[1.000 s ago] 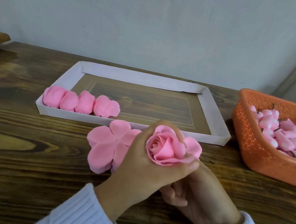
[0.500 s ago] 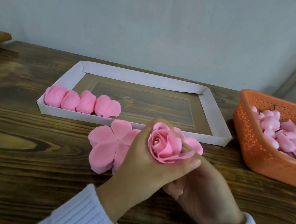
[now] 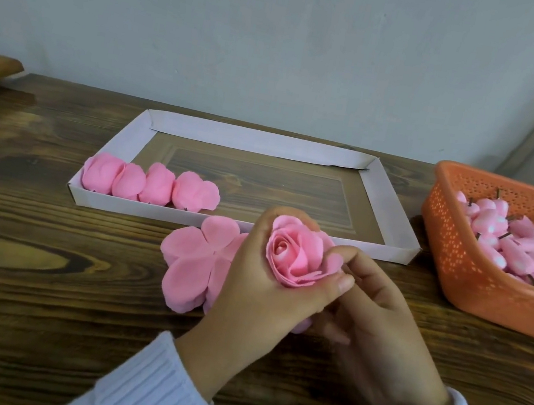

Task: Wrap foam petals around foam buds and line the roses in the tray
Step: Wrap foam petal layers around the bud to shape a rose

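Along the near wall of the tray, four finished roses lie in a row; the rest is bare. Just in front of it, my left hand curls round a fifth rose while my right hand pinches its outer petal. Loose petals and a basket of buds await.

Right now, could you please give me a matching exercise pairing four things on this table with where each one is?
Things:
1. finished roses
2. half-wrapped rose
3. foam buds
4. flat petals

Places:
A. in the orange basket
B. gripped by the left hand and right hand
C. on the table, outside the white tray
D. lined up inside the white tray

Pairs: 1-D, 2-B, 3-A, 4-C
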A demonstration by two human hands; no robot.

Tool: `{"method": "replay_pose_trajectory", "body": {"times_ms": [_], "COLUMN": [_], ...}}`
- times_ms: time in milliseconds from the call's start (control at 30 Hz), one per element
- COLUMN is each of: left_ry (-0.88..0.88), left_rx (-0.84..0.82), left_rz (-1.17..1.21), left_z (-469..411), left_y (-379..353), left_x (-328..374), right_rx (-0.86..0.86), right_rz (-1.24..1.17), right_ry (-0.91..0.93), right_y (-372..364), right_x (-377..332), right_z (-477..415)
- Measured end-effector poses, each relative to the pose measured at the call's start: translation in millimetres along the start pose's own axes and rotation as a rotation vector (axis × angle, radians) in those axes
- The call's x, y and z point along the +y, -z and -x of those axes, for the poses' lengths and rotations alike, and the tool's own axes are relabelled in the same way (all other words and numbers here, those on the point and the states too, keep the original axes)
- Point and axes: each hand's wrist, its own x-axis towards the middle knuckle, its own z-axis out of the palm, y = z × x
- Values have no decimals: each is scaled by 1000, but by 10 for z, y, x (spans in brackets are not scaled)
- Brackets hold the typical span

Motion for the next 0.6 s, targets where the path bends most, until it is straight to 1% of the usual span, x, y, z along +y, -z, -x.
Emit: {"method": "replay_pose_trajectory", "body": {"times_ms": [167, 367, 600], "left_ry": [-70, -42, -60], "left_rx": [7, -46, -81], "left_rz": [-18, 21, 28], "left_z": [-22, 0, -5], "left_y": [17, 10, 22], "left_x": [-27, -1, 15], "right_rx": [-53, -107, -190], "right_rz": [28, 115, 49], "right_ry": [84, 80, 51], "right_y": [-1, 14, 12], "right_x": [0, -6, -19], "right_z": [11, 28, 35]}}
